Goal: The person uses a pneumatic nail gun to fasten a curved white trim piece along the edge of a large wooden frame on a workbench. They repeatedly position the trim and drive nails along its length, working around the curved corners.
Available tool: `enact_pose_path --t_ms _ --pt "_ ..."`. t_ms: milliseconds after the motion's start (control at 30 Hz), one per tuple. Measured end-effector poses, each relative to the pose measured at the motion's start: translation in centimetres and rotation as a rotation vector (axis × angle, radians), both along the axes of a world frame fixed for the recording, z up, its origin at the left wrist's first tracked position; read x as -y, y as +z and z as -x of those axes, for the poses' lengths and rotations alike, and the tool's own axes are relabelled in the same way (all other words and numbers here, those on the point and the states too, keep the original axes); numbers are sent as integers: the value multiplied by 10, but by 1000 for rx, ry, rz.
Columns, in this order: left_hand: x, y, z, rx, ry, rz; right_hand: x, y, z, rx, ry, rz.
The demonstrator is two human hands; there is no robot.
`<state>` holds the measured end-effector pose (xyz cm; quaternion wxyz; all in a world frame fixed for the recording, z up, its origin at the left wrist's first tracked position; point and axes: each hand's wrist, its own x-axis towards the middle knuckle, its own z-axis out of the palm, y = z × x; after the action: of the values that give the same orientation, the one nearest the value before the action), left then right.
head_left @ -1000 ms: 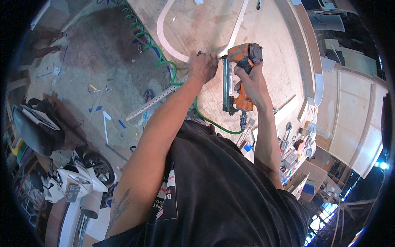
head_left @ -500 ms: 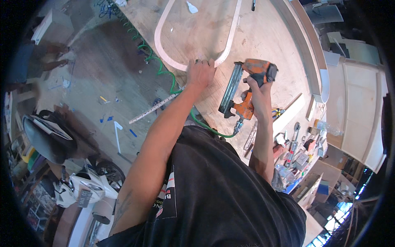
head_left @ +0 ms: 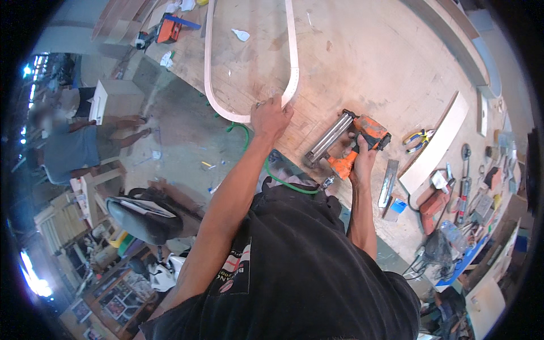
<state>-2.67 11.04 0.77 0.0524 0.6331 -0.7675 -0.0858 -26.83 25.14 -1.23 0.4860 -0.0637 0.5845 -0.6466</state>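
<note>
Nail gun sits gripped in right hand, left hand clasping U-shaped strip.

The frame lies on the left of the table; the nail gun is nearer, right of it, with pliers and a board farther right.

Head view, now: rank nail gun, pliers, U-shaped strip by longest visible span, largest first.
1. U-shaped strip, cut off by the top edge
2. Nail gun, possibly enlarged by nearness to the camera
3. Pliers
</note>
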Motion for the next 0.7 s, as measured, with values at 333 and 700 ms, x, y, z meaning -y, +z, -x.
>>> enact_pose_path --t_ms 333,700 --pt "6 1 11 70 116 44 -25 -59 3 -90 76 -76" --pt "38 55 63 408 390 -343 -36 -72 2 -128 149 -109"
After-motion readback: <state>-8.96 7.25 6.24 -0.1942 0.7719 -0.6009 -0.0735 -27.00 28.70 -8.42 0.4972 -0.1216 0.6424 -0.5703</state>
